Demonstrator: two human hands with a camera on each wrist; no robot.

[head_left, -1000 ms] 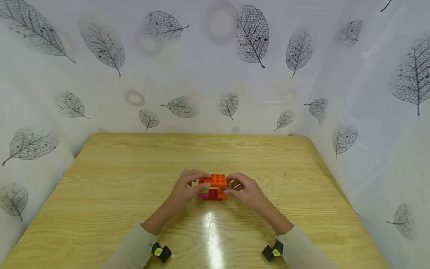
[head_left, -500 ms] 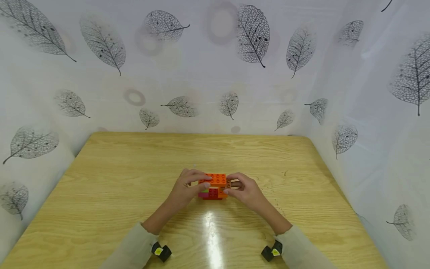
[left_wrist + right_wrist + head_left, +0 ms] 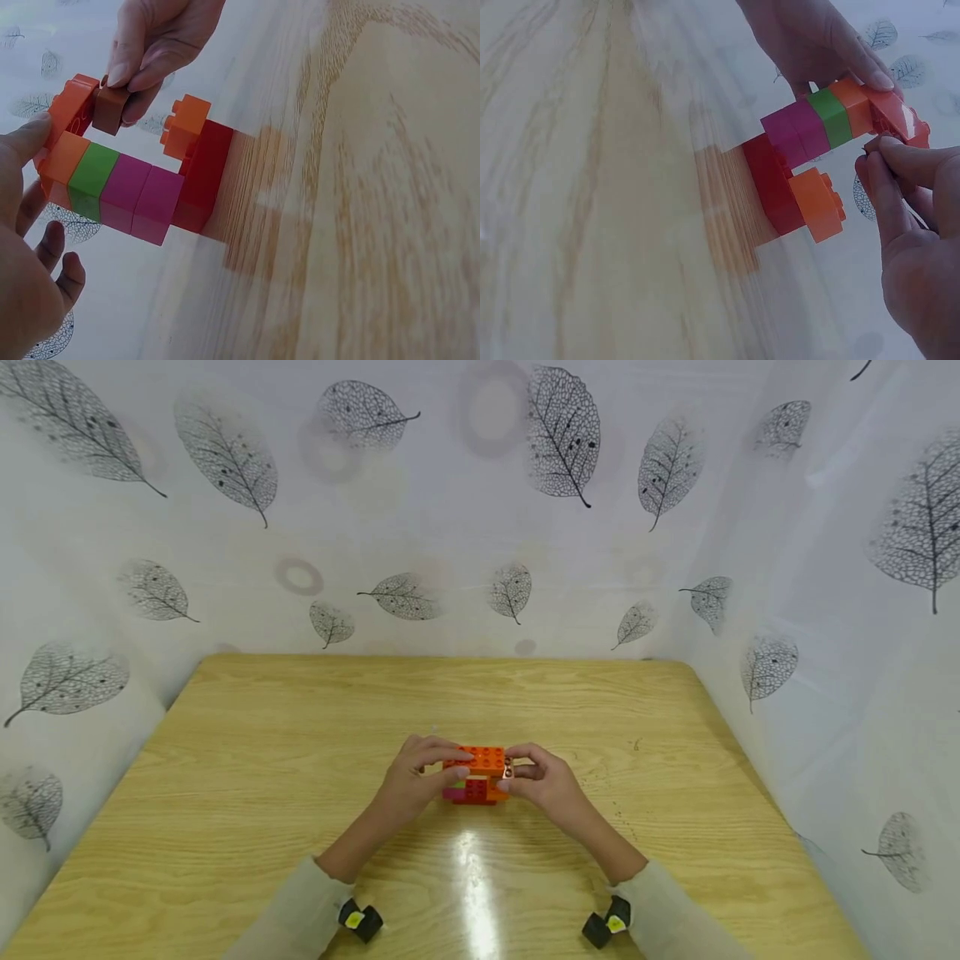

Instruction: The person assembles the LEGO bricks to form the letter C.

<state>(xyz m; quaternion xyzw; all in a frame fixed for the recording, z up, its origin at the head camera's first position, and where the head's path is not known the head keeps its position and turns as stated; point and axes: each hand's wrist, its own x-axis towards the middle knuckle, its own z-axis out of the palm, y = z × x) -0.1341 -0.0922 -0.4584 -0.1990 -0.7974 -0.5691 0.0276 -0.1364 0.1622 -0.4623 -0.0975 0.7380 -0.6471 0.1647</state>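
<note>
A small tower of toy building bricks stands on the table. Its base is a red brick (image 3: 206, 176). Stacked on the base's left end are two magenta bricks (image 3: 124, 191), a green brick (image 3: 93, 169) and an orange brick (image 3: 64, 159). A long orange-red brick (image 3: 483, 760) lies across the top and overhangs to the right. My left hand (image 3: 412, 783) grips its left end between thumb and fingers. Under the overhang, my right hand (image 3: 551, 779) pinches a brown brick (image 3: 110, 110) against its underside. Below, apart from the brown one, another orange brick (image 3: 817, 204) sits on the base's right end.
The wooden table (image 3: 300, 710) extends around the tower on all sides. A white curtain (image 3: 450, 527) with a leaf print hangs behind it and along both sides. Black wrist cameras (image 3: 360, 922) are strapped at both sleeves.
The right hand and the brown brick have shifted very slightly left, and the brown brick now catches a bright glint. The left hand and the rest of the tower hold almost still.
</note>
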